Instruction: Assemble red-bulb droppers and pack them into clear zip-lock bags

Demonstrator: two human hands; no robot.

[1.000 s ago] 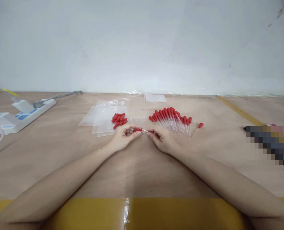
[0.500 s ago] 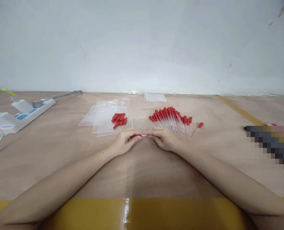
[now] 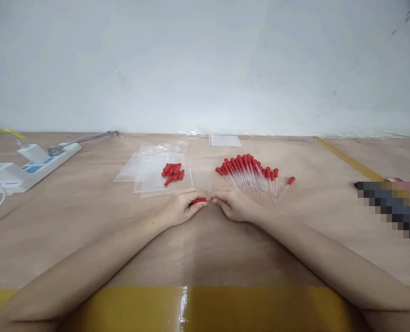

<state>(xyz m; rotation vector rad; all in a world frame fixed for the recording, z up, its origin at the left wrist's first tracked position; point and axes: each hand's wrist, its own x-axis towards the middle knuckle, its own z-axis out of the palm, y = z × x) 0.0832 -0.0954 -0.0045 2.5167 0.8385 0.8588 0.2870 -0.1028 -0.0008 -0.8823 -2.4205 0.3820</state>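
Note:
Between thumb and fingers, my left hand point(image 3: 184, 206) pinches a red rubber dropper bulb point(image 3: 198, 200). Facing it, my right hand point(image 3: 233, 204) is closed on a thin clear glass tube point(image 3: 208, 199), whose end meets the bulb's mouth; how far it sits inside is too small to tell. Just beyond my hands lies a row of clear glass tubes point(image 3: 201, 177). Loose red bulbs point(image 3: 172, 173) are heaped to the left, on clear plastic bags point(image 3: 146, 173). Droppers with red bulbs on glass tubes point(image 3: 248, 170) lie fanned out on the right, one of them apart from the others.
A white power strip point(image 3: 35, 170) with plugs and cables is at the far left. Near the wall lies a small white packet point(image 3: 225, 140). A dark pixelated object point(image 3: 391, 203) is at the right. Yellow tape point(image 3: 149, 306) runs along the near edge.
My hands have come slightly nearer to me, away from the row of tubes. The red bulb and the tube in my fingers now line up end to end.

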